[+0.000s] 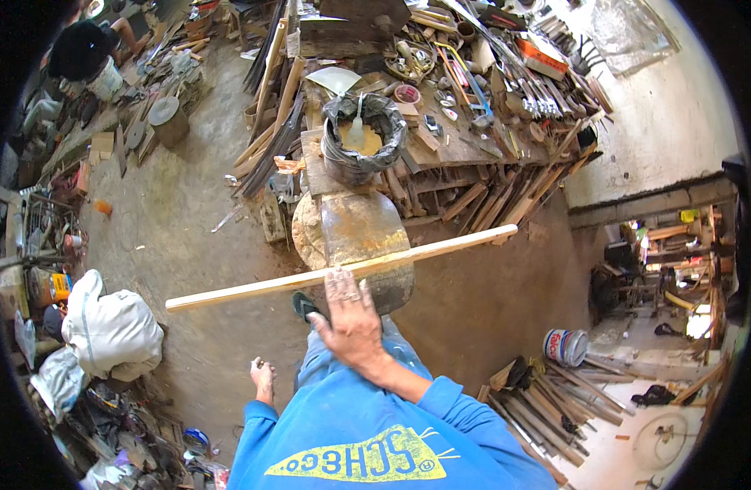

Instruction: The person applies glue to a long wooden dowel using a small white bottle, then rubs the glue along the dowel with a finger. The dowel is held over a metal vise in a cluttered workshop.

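Observation:
A long pale wooden strip (441, 247) lies crosswise over a worn, dusty board (367, 222) in front of me, both its ends overhanging. My right hand (352, 314) reaches across my body, its fingers stretched out flat and their tips against the strip's near side. Low at my left side is my left hand (262, 380), away from the strip. Its fingers are curled, and whatever they may hold is too small to make out. Beyond the board stands a bucket lined with a black plastic bag (352, 167), with yellowish powder and a pale-handled tool inside.
A cluttered workbench (465, 151) holds tools and wood scraps. A white sack (110, 331) sits at left, near a round block (169, 121). At right, a paint can (566, 347) stands beside stacked wood strips (547, 408). Another person (85, 51) is at far left.

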The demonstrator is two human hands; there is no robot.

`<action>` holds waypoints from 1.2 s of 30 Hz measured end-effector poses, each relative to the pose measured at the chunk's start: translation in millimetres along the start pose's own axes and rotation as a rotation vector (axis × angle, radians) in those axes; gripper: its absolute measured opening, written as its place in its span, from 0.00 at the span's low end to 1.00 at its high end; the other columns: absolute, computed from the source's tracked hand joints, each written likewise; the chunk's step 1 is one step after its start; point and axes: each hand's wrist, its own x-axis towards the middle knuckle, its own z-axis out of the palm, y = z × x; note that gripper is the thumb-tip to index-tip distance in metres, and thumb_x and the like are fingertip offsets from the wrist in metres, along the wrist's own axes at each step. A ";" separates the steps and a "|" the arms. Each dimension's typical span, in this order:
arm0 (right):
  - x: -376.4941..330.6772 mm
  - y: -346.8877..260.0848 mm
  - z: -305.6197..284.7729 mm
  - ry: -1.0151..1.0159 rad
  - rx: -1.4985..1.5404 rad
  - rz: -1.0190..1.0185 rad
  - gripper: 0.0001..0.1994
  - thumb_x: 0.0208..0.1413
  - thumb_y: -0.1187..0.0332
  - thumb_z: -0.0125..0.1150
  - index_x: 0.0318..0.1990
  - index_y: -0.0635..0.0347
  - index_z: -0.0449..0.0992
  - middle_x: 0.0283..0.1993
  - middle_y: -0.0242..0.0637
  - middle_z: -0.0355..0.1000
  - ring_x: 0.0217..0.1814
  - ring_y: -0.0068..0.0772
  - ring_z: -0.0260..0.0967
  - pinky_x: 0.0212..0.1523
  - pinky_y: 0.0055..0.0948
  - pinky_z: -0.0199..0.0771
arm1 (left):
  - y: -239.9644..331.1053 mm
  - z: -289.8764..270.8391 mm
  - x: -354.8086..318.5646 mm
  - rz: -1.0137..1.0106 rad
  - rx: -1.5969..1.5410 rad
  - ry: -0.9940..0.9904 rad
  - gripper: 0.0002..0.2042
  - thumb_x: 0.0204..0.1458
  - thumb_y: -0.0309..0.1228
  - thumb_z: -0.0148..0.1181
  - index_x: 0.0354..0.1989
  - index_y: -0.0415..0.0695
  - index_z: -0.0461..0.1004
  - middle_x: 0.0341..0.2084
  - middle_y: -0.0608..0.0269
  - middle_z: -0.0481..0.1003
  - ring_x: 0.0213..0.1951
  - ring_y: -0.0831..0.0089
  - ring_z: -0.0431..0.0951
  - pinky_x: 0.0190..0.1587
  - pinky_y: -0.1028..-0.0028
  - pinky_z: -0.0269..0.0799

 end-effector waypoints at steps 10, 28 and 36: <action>4.6 16.4 -5.4 0.105 -0.062 0.180 0.38 0.66 0.44 0.48 0.70 0.71 0.59 0.73 0.60 0.55 0.77 0.60 0.48 0.77 0.53 0.42 | -2.3 -7.8 -5.8 -0.043 0.024 0.008 0.26 0.56 0.21 0.54 0.66 0.41 0.64 0.42 0.58 0.74 0.29 0.74 0.77 0.24 0.74 0.75; -5.0 -1.1 16.8 0.120 -0.119 0.078 0.39 0.65 0.45 0.51 0.70 0.71 0.58 0.74 0.59 0.55 0.78 0.56 0.48 0.77 0.52 0.43 | -6.9 -16.7 6.0 -0.055 0.059 -0.002 0.27 0.56 0.21 0.53 0.67 0.41 0.63 0.44 0.59 0.73 0.30 0.73 0.77 0.25 0.73 0.76; -24.6 100.9 -25.1 0.368 -0.221 0.460 0.33 0.70 0.50 0.42 0.69 0.74 0.60 0.74 0.61 0.55 0.78 0.59 0.47 0.77 0.52 0.43 | -6.6 -18.3 3.3 0.032 -0.068 0.008 0.27 0.56 0.22 0.52 0.67 0.39 0.62 0.42 0.58 0.73 0.30 0.73 0.77 0.24 0.73 0.76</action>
